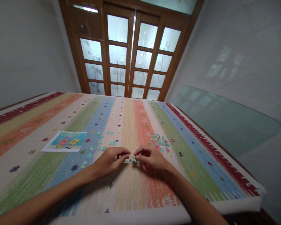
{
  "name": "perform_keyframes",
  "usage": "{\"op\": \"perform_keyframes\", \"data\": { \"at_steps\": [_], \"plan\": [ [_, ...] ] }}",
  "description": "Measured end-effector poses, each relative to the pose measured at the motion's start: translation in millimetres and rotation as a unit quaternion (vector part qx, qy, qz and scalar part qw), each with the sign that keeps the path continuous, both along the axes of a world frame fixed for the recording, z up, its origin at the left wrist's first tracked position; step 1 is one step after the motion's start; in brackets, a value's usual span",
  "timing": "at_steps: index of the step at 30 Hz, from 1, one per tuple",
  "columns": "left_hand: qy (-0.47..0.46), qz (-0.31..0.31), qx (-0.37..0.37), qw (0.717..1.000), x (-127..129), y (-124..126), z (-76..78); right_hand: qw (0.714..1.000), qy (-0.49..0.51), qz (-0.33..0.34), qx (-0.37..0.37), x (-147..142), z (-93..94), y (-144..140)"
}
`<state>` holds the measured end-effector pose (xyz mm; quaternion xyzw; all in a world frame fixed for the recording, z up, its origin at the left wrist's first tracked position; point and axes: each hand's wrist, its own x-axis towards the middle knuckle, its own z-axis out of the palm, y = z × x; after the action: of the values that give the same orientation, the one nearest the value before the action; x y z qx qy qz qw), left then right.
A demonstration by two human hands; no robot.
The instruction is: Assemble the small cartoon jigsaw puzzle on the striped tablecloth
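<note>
Joined puzzle pieces (pixel 131 160), a short strip on the striped tablecloth (pixel 131 193), pinched between left hand (pixel 110 161) and right hand (pixel 152 157). Probably light, thin card, apt to separate; best held flat at both ends.

Both forearms reach forward from the lower corners and converge toward the middle. The left hand (pixel 110 161) lies palm down, fingers curled, thumb and forefinger pinched at its tip. The right hand (pixel 151 157) mirrors it, fingertips nearly meeting the left's, wrists low.
</note>
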<state>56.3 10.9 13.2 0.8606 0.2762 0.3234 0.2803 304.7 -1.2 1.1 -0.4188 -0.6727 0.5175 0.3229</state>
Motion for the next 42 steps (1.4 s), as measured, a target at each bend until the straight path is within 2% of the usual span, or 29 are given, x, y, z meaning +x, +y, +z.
{"op": "perform_keyframes", "data": {
  "at_steps": [3,6,10,14,19,24,31,38,42],
  "plan": [
    [0.032,-0.027,0.101,0.994,-14.6,0.5,-8.2,0.998,-0.058,-0.018,-0.006,9.5,3.4,5.7],
    [0.071,-0.052,0.152,0.984,-27.0,-3.3,-13.1,0.995,-0.098,-0.005,-0.026,19.6,5.1,11.4],
    [0.098,-0.06,0.155,0.981,-35.2,-11.7,-16.8,0.989,-0.147,0.023,0.003,27.3,6.6,15.2],
    [0.083,-0.059,0.156,0.982,-36.0,-16.1,-22.6,0.982,-0.188,0.026,0.005,25.7,5.7,15.0],
    [0.081,-0.039,0.167,0.982,-35.0,-18.9,-27.9,0.974,-0.214,0.02,0.074,22.9,3.8,14.0],
    [0.083,-0.037,0.184,0.979,-35.6,-19.8,-29.1,0.967,-0.233,0.038,0.092,24.5,3.8,14.5],
    [0.077,-0.037,0.188,0.978,-34.0,-20.8,-27.1,0.953,-0.264,0.024,0.146,21.6,6.6,13.0],
    [0.064,-0.037,0.167,0.983,-33.9,-23.0,-32.6,0.952,-0.274,0.021,0.133,18.2,8.2,9.0],
    [0.054,-0.046,0.178,0.981,-31.1,-24.3,-33.4,0.953,-0.271,0.012,0.138,15.1,6.5,6.9]
  ]
}}
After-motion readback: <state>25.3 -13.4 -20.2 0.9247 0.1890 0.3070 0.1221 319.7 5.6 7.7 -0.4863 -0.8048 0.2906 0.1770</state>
